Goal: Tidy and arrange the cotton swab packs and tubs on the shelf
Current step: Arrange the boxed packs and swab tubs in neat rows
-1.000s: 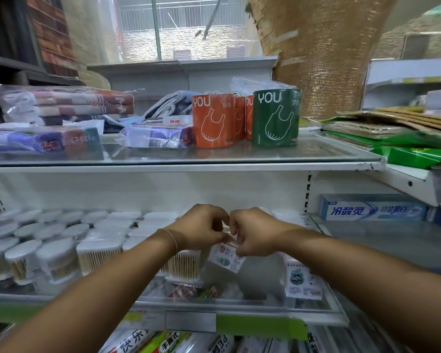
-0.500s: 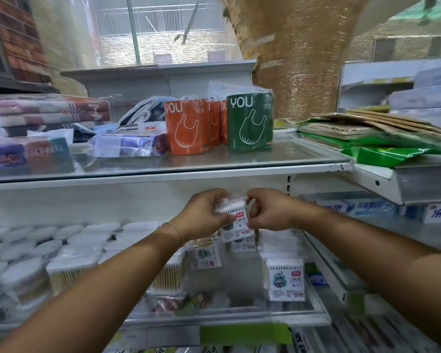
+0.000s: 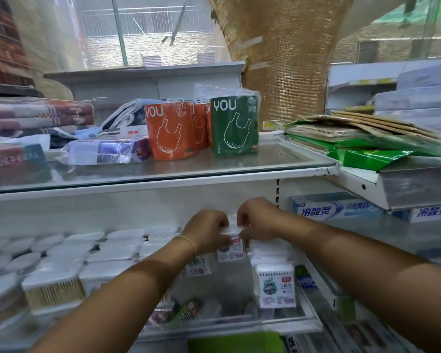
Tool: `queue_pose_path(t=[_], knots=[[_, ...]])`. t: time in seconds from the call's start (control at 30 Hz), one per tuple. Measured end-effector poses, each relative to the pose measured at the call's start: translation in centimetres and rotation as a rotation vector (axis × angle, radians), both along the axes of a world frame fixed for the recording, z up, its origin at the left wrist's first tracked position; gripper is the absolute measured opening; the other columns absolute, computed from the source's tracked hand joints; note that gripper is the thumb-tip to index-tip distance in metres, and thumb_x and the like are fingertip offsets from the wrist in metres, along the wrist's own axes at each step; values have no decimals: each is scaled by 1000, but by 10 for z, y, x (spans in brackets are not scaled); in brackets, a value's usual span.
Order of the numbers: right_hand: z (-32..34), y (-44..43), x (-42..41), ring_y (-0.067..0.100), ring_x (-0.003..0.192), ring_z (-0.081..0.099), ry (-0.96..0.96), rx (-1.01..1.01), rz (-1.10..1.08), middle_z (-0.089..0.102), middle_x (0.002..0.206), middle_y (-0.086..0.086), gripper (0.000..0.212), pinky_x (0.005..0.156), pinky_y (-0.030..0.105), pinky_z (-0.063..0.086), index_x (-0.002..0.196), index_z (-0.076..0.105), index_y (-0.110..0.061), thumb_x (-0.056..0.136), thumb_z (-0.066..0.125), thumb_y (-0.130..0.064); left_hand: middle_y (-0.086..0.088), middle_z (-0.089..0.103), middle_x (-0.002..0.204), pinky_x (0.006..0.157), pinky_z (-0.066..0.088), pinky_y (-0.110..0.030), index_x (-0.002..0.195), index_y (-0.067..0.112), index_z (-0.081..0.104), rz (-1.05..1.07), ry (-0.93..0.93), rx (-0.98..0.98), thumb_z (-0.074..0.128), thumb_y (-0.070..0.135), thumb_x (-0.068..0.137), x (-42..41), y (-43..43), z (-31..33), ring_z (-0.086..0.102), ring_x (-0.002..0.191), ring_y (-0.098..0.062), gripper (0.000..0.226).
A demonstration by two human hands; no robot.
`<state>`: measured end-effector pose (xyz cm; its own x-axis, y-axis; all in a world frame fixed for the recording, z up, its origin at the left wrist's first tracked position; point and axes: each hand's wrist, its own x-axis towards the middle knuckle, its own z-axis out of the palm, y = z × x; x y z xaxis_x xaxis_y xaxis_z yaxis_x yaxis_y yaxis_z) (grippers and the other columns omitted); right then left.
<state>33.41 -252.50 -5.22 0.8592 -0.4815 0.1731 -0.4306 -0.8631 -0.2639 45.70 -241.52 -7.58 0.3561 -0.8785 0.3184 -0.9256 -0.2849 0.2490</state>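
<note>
Head view, centre of the frame: the left hand (image 3: 209, 233) and the right hand (image 3: 257, 220) meet over one small cotton swab pack (image 3: 231, 250), each with its fingers curled in and pinching the pack's top edge, so the printed label hangs below them, upright and facing out. Held by the top from both sides like that, the pack stays square, which looks meant for lining it up rather than just carrying it. It hangs above the middle of the lower shelf (image 3: 239, 324), well back, just left of a row of like packs (image 3: 275, 286) that stands label-forward at the right end. Another loose pack (image 3: 197, 267) shows below the left wrist. To the left the cotton swab tubs (image 3: 54, 289) sit packed close, white lids up. My guess is that the held pack is bound for the standing row or a new row beside it. On the glass shelf above stand orange and green bag rolls (image 3: 234, 126); toothpaste boxes (image 3: 336, 207) lie at the right.
</note>
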Motion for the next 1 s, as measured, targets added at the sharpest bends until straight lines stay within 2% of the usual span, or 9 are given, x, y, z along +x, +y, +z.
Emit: queue_pose_path(t=[0.17,0.33,0.43,0.53,0.63,0.73,0.87,0.93,1.0], knots=[[-1,0,8,16,92,60,77,-60,20,56,101,-7,36,80,30,54,111,66,-26,78,80,-23,-3,67,97,71,40,-28,101,20,71,14,-128,37,75,39,79,0,-5,-9,54,84,-18,30],[-10,1,12,19,88,62,110,-169,25,65,102,-1,29,71,29,48,105,70,-23,78,80,-27,-8,65,97,76,43,-30,102,19,71,22,-280,45,73,41,79,-1,-11,-13,59,91,-27,32],[-13,2,14,21,91,62,94,-230,9,66,102,1,26,76,33,52,104,71,-22,80,78,-30,-9,66,98,76,37,-32,101,17,68,59,-393,56,67,43,83,-3,-13,-15,58,94,-29,32],[-15,2,15,21,91,62,82,-252,2,65,101,1,23,79,34,54,101,71,-21,81,77,-30,-10,64,104,81,35,-33,110,16,67,66,-457,65,62,46,88,-4,-13,-18,54,101,-29,37],[-15,1,15,19,90,61,58,-234,8,64,101,-1,26,77,32,53,102,70,-21,80,77,-33,-7,62,113,88,36,-34,118,21,66,25,-391,39,60,52,88,0,-6,-12,51,108,-26,44],[-9,1,17,15,91,60,-2,-140,21,63,103,-5,28,76,28,51,107,68,-23,83,74,-36,-4,61,117,93,38,-35,118,22,65,21,-294,-53,53,55,92,10,12,2,51,111,-25,44],[5,16,22,13,87,63,-134,-62,140,65,93,-7,20,78,30,54,101,71,-23,85,69,-35,-3,65,93,77,43,-32,91,20,69,59,-257,-55,54,41,94,29,41,19,59,92,-24,26],[8,28,25,11,83,62,-103,-46,224,66,90,-8,18,76,30,55,97,72,-24,84,70,-35,0,68,86,73,48,-31,82,20,68,60,-172,33,57,36,92,37,56,23,60,83,-22,22],[7,37,30,9,81,63,1,-42,281,66,89,-9,17,73,26,55,94,70,-27,81,74,-37,2,70,88,76,52,-33,83,22,70,42,-119,113,59,32,89,40,69,23,61,82,-19,16]])
